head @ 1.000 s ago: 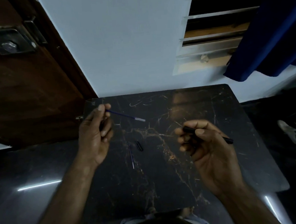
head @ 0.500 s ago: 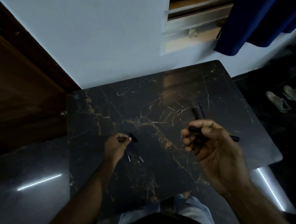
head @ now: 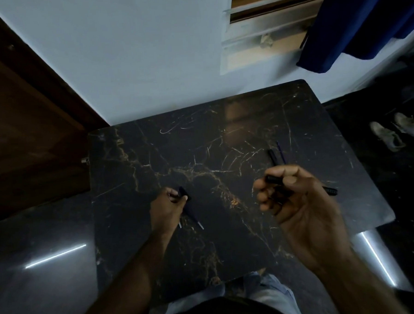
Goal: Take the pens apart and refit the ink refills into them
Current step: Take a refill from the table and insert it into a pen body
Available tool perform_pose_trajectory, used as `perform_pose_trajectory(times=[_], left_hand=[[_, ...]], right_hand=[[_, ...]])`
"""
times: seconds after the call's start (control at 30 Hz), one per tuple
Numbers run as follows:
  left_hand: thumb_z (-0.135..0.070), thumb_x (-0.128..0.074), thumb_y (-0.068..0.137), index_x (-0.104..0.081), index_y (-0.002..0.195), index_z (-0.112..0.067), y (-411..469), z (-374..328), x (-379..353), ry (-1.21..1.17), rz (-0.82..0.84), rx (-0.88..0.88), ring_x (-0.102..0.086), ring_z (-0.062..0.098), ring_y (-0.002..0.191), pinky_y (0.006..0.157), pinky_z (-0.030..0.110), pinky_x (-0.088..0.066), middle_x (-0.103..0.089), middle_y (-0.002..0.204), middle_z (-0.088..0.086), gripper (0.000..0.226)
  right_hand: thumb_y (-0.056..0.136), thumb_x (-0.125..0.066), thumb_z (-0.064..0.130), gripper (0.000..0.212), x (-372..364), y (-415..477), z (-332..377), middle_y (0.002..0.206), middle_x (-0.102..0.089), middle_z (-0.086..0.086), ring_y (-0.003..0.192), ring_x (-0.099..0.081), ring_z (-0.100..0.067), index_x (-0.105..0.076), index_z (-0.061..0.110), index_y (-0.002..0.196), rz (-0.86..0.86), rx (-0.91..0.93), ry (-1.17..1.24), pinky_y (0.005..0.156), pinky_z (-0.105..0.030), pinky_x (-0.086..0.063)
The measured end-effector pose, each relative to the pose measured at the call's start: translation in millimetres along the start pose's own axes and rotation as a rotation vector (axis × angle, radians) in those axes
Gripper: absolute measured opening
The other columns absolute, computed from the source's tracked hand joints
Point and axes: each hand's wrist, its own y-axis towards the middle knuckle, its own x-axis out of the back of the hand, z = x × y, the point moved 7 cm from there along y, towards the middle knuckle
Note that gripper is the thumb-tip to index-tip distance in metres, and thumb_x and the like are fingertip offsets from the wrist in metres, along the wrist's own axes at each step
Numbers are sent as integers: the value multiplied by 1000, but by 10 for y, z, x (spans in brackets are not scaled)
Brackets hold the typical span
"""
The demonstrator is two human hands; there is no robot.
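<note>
The right hand [head: 297, 205] curls shut around a slim black pen barrel [head: 331, 190], its ribbed end poking out past the palm. The left hand [head: 166, 207] pinches a small dark cap [head: 183, 193] down on the table [head: 229, 227], a glossy black marble slab with gold veins. 2 thin refills [head: 192, 218] with pale tips lie just beside the left fingers. Beyond the right hand rest another black barrel [head: 272, 156] and a blue refill [head: 280, 150], side by side.

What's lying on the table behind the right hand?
Behind the right hand on the table lie a black pen piece and a blue refill; their near ends are covered.
</note>
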Motion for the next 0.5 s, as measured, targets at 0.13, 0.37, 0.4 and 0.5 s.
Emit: perform_pose_trajectory(times=[0.13,0.37,0.4,0.5], left_hand=[[-41,-83,88,-62,88,-33,-5,27,46,-65,-23,49,-69,-8,68,52,6,-46,-72,75,-14,22],[-44,-77,92,-78,93,-20,35,311,268,126,-49,173,-74,17,81,73,29,-58,-73,79,-6,23],[-46,-78,91,-77,89,-22,26,321,256,135,-15,178,-75,17,81,75,31,-60,-74,78,-6,24],[-51,-78,90,-72,77,-26,6,257,212,184,73,177,-75,15,76,72,32,-62,-75,74,-7,29]], right_hand=[[90,-52,12,24,1,4,0,96,-71,-26,79,-69,-28,-69,0,101,10,2,-10,66,-34,-59],[90,-53,11,22,9,12,-35,96,-71,-25,79,-69,-28,-69,1,102,14,0,-1,66,-34,-59],[91,-52,11,21,-4,9,-44,96,-71,-25,79,-69,-28,-68,2,102,19,-3,2,66,-34,-59],[91,-52,8,14,-65,0,-47,96,-72,-27,78,-70,-29,-64,4,98,30,7,7,65,-34,-59]])
